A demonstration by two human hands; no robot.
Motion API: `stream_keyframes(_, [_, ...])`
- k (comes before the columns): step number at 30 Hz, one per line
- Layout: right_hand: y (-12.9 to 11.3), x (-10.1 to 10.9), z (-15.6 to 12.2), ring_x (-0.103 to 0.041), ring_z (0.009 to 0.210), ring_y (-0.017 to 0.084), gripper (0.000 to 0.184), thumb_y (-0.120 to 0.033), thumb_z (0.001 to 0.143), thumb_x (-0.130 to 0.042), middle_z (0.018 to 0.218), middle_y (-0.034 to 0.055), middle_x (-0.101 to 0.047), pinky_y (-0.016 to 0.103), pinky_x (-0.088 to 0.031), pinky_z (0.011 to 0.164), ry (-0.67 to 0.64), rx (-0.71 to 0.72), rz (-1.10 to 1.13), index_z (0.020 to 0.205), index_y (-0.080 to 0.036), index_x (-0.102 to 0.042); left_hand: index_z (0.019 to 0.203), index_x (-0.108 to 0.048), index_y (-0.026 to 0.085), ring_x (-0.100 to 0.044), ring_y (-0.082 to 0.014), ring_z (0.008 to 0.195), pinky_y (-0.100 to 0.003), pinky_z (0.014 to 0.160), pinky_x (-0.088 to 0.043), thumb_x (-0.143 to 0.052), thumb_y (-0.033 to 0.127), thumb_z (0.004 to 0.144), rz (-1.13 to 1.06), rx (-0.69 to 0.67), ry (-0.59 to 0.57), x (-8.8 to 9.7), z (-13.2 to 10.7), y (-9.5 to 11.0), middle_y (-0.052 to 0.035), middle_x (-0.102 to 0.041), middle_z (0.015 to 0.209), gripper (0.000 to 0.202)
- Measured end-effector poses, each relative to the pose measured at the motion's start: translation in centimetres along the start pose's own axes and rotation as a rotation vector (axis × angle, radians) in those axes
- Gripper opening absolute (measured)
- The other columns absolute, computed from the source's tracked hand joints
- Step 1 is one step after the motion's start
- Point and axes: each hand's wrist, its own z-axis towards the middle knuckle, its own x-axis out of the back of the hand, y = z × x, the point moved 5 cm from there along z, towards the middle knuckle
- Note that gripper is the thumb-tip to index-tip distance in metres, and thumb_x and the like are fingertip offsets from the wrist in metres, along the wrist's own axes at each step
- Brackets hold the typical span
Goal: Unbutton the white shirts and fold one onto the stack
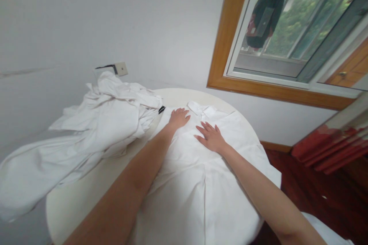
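There, a messy pile of white cloth (pixel 94 122) sat at nine o'clock on the round white table (pixel 74 203). The left hand (pixel 178 118) and right hand (pixel 211 138) lay flat, fingers open, holding nothing, on the white shirt (pixel 201 191) spread at three o'clock.

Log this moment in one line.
left hand: flat on shirt | right hand: flat on shirt | shirt: spread on table | clothes heap: beside it
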Motion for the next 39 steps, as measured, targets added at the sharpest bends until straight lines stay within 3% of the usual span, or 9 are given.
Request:
stream_keyframes(28, [-0.4, -0.2, -0.3, -0.015, 0.143, 0.023, 0.061, -0.063, 0.092, -0.024, 0.155, 0.0026, -0.022, 0.051, -0.009, 0.113, 0.009, 0.005, 0.019, 0.143, -0.033, -0.034, 0.132, -0.050, 0.025, -0.038, -0.0244, 0.133, -0.047, 0.110, -0.027, -0.036, 0.044, 0.092, -0.003, 0.000, 0.008, 0.4, -0.9, -0.2, -0.0076, -0.046, 0.142, 0.047])
stream_keyframes(39, [-2.4, -0.7, -2.1, -0.014, 0.143, 0.026, 0.060, -0.058, 0.094, -0.018, 0.155, 0.0052, -0.020, 0.053, -0.013, 0.111, 0.034, 0.004, -0.041, 0.145, -0.030, -0.030, 0.142, -0.038, 0.025, -0.025, -0.0288, 0.140, -0.057, 0.111, -0.017, -0.025, 0.045, 0.092, -0.022, 0.029, -0.107, 0.0, -2.5, -0.3, -0.0077, -0.030, 0.152, 0.055])
